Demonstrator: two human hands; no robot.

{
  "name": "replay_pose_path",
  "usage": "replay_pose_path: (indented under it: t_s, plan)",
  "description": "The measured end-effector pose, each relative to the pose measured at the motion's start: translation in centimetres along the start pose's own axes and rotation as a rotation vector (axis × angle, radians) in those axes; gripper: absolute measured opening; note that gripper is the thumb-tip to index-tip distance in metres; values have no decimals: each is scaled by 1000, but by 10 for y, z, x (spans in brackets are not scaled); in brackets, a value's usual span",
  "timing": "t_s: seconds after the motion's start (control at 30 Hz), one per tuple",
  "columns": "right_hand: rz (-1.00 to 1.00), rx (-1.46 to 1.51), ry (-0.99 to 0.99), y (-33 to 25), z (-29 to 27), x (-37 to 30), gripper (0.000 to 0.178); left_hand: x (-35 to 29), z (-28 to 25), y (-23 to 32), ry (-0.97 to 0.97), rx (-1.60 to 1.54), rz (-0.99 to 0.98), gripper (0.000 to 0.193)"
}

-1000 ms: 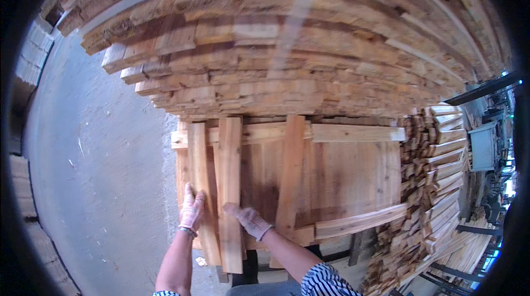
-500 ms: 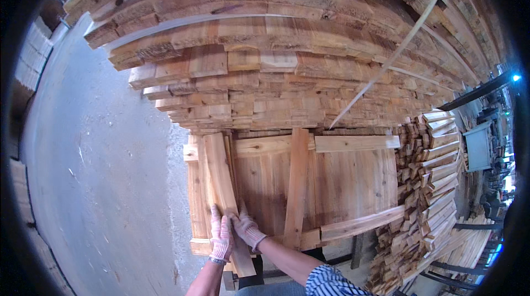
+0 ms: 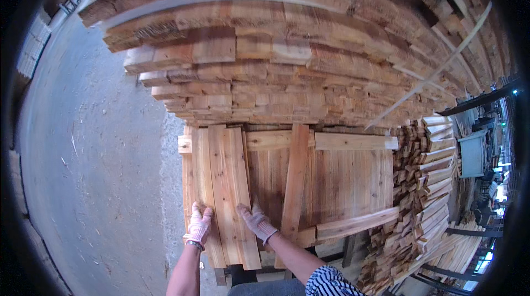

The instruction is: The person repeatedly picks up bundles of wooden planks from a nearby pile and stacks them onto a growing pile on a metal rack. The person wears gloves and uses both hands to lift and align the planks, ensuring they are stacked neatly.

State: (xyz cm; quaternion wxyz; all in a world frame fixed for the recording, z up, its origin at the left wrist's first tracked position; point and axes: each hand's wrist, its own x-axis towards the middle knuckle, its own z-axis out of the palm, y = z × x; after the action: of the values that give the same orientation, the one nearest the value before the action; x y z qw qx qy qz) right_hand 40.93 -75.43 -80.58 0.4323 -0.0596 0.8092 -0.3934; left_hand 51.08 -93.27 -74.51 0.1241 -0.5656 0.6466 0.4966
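Note:
Several narrow wooden boards (image 3: pixel 223 180) lie side by side, lengthwise away from me, on top of a low stack of wood (image 3: pixel 353 177). My left hand (image 3: pixel 199 224), in a pale knitted glove, grips the outer left edge of these boards. On their right edge, my gloved right hand (image 3: pixel 257 223) is closed, so the boards sit between both hands. Their near ends stick out past the stack's front. Farther right, a single reddish board (image 3: pixel 295 180) rests slightly slanted across the stack. The fingertips under the board edges are partly hidden.
A tall pile of planks (image 3: pixel 265 64) rises just beyond the stack, with a pale strap (image 3: pixel 428 78) across it. To the right lies a heap of short wood pieces (image 3: pixel 430 185). Grey concrete floor (image 3: pixel 110 158) stretches along the left.
My hands have moved apart, left hand to the left and right hand slightly right. The slanted board between them now lies straighter, and more boards show side by side.

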Motion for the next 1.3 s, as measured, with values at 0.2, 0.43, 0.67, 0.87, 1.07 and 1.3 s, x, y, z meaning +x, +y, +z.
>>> replay_pose_path:
  t_s: [0.2,0.43,0.67,0.87,1.07,1.3]
  plan:
    - [-271,-583,393,-62,11,-12,105,3,4,-24,65,-94,49,75]
    - [-208,-321,457,-37,-58,-4,104,-7,-9,9,18,-23,-29,76]
    - [-190,-151,219,-20,-49,28,83,0,-9,-10,-6,-46,-7,76]
    - [-157,-235,268,-16,-21,22,87,14,-27,-31,-14,-244,74,73]
    - [14,21,106,-60,7,26,86,27,-69,5,14,-257,28,57]
    - [-124,138,189,-44,7,26,81,39,-78,0,-96,-282,-42,54]
